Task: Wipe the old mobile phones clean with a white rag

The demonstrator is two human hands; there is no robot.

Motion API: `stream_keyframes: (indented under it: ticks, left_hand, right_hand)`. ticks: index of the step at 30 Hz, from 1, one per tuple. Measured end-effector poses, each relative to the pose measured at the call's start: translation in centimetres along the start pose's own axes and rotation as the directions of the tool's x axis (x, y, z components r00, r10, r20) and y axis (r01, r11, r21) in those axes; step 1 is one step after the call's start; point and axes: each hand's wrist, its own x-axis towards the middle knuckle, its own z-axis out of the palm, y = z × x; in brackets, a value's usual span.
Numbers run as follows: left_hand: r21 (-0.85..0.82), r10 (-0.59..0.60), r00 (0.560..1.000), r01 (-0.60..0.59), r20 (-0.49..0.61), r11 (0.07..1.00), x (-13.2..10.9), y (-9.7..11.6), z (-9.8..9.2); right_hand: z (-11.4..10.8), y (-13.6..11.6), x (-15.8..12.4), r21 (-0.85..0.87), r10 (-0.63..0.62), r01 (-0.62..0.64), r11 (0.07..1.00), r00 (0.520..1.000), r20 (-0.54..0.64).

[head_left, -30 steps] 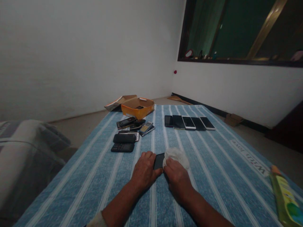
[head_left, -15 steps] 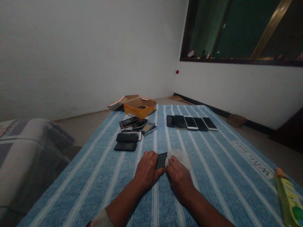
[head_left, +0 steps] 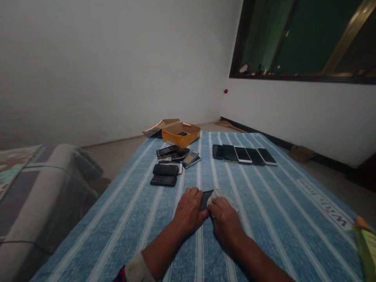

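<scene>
A dark phone (head_left: 206, 199) lies between my hands above the blue striped cloth (head_left: 123, 231). My left hand (head_left: 190, 209) grips its left end, thumb along the near edge and fingers over the far side. My right hand (head_left: 225, 215) pinches a white tissue or thin cloth (head_left: 227, 197) and presses it on the phone's right end, which is hidden beneath. Beyond my left hand sit a black keypad phone (head_left: 163, 180), a black oblong phone or case (head_left: 165, 169) and a silver keypad phone (head_left: 190, 157).
An open orange cardboard box (head_left: 179, 139) stands at the back with a dark item inside. More old phones (head_left: 168, 150) are heaped before it. Several smartphones (head_left: 242, 154) lie in a row at right. A yellow-green packet (head_left: 366, 246) is at the right edge, a covered bulky thing (head_left: 58, 188) at left.
The view has turned slightly left, so everything appears shifted right. My right hand and the white tissue have shifted slightly on the phone; my left hand keeps its hold.
</scene>
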Motion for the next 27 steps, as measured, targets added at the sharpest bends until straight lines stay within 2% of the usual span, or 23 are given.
stream_keyframes:
  ticks: [2, 4, 7, 10, 13, 22, 27]
  left_hand:
    - [-0.017, 0.023, 1.000, -0.023, 0.016, 1.000, -0.1, -0.2, -0.2]
    - [-0.047, 0.054, 0.998, -0.053, 0.034, 0.997, -0.2, -0.5, -0.5]
    - [-0.106, 0.106, 0.992, -0.098, 0.065, 0.989, -0.2, -0.9, -1.1]
    - [-0.152, 0.132, 0.987, -0.117, 0.091, 0.981, -0.2, -1.5, -1.4]
    - [-0.185, 0.142, 0.984, -0.121, 0.105, 0.975, -0.2, -2.0, -1.5]
    - [-0.207, 0.109, 0.988, -0.084, 0.110, 0.975, -0.2, -1.8, -1.9]
    - [-0.212, 0.106, 0.993, -0.091, 0.057, 0.973, -0.4, -2.0, -1.1]
  right_hand:
    - [-0.9, -0.8, 0.5, 0.059, 0.026, -0.032, 0.998, 0.995, 0.098]
    - [-1.9, -1.0, 0.8, 0.147, -0.003, -0.027, 0.989, 0.979, 0.202]
    - [-2.7, -0.3, 1.2, 0.279, -0.075, -0.005, 0.960, 0.959, 0.272]
    - [-2.3, 0.9, 1.4, 0.333, -0.087, 0.007, 0.943, 0.970, 0.227]
    - [-1.5, 1.7, 1.3, 0.308, -0.081, 0.032, 0.951, 0.986, 0.146]
    - [-1.7, 1.5, 0.5, -0.033, -0.065, 0.068, 0.997, 0.994, 0.091]
    - [0.0, 1.4, 0.1, -0.113, -0.170, 0.169, 0.979, 0.985, 0.005]
